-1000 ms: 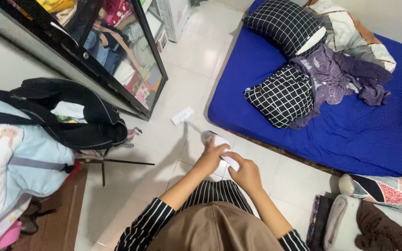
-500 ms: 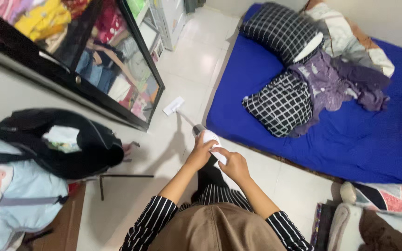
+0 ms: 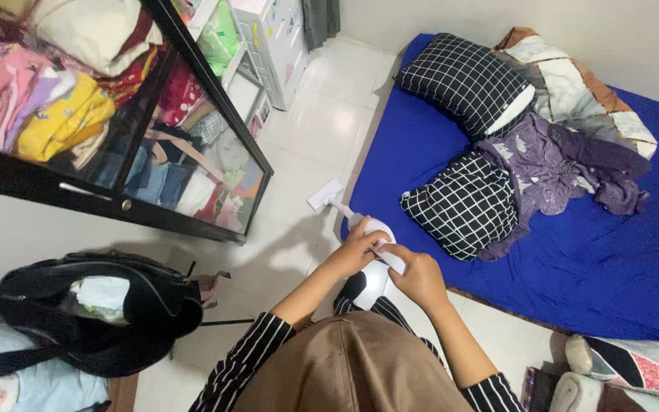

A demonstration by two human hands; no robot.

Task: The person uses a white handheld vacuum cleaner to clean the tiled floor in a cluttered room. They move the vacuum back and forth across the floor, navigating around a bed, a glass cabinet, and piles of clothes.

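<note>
Hands first: the left hand [image 3: 358,250] wraps over the rounded top of a white handheld vacuum [image 3: 375,259], fingers curled down its far side, while the right hand [image 3: 419,276] closes on the handle end from behind, thumb laid along the top. Both grip it; neither is loose. That two-handed hold steadies the body while the nozzle [image 3: 324,195] sits low on the white tiled floor [image 3: 322,122], angled forward and left, just beside the mattress edge. Striped sleeves [image 3: 245,358] and a brown head covering [image 3: 345,366] fill the bottom of the view. To the left, a black backpack [image 3: 108,305] hangs near the wall. Further out, a dark glass-fronted cabinet [image 3: 192,152] holds folded clothes, stacked by shelf. On the right, a blue mattress [image 3: 573,252] lies flat on the floor, carrying two black-and-white checked pillows [image 3: 463,206], a crumpled purple garment [image 3: 558,168] and a patchwork blanket [image 3: 581,99] pushed toward the wall. White drawers [image 3: 276,38] stand at the far end.
</note>
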